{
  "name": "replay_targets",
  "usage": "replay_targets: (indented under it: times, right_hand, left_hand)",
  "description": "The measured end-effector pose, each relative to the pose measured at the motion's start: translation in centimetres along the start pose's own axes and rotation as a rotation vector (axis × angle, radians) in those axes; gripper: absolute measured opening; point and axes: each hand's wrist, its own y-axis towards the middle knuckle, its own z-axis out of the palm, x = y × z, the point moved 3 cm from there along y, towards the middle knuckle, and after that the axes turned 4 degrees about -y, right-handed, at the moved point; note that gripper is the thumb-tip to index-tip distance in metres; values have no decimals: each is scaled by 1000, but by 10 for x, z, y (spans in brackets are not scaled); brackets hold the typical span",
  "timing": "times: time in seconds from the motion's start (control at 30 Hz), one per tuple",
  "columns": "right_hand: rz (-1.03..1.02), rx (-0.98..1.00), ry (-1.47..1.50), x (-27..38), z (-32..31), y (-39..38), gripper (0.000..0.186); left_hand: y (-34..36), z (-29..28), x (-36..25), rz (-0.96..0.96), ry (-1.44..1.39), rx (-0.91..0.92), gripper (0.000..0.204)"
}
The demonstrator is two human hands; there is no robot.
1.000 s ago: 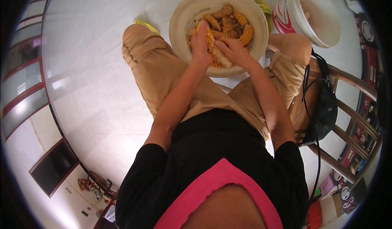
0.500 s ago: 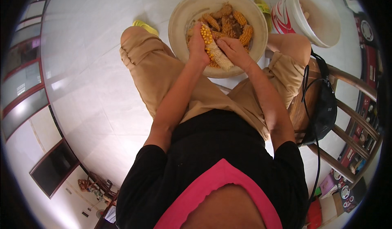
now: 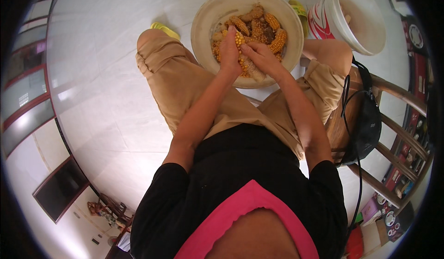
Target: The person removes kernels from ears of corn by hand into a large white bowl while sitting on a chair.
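My left hand [image 3: 229,53] is closed round a partly bare corn cob [image 3: 252,68] over a wide cream basin [image 3: 205,10]. My right hand [image 3: 261,58] grips the same cob, its thumb lying among the yellow kernels near the upper part. The lower end of the cob is pale and stripped. Loose kernels and several more corn cobs [image 3: 277,42] lie in the basin beneath my hands, round its middle and back.
A white bucket [image 3: 370,9] with red markings stands right of the basin, pale pieces inside. A black bag [image 3: 363,129] hangs on a wooden chair [image 3: 397,97] to my right. Yellow footwear [image 3: 164,28] is on the tiled floor. A dark screen [image 3: 60,189] is on the left wall.
The kernel side of the cob showed more widely half a second earlier; now my fingers cover more of it. My hands shift slightly on the cob, still over the basin.
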Motion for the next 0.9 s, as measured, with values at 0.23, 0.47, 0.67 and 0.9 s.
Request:
replay_targets:
  times: [0.23, 0.47, 0.67, 0.9]
  right_hand:
    - [27, 10, 111, -11, -2, -5, 34]
    - [86, -39, 548, -11, -1, -1, 32]
    - [-43, 39, -164, 12, -2, -4, 33]
    - [-65, -59, 19, -7, -1, -3, 33]
  left_hand:
    - [1, -3, -3, -181, -128, -88, 29]
    - [5, 1, -7, -46, -103, -15, 27]
    - [3, -3, -3, 114, 62, -16, 27]
    - [3, 1, -5, -73, -88, -44, 27]
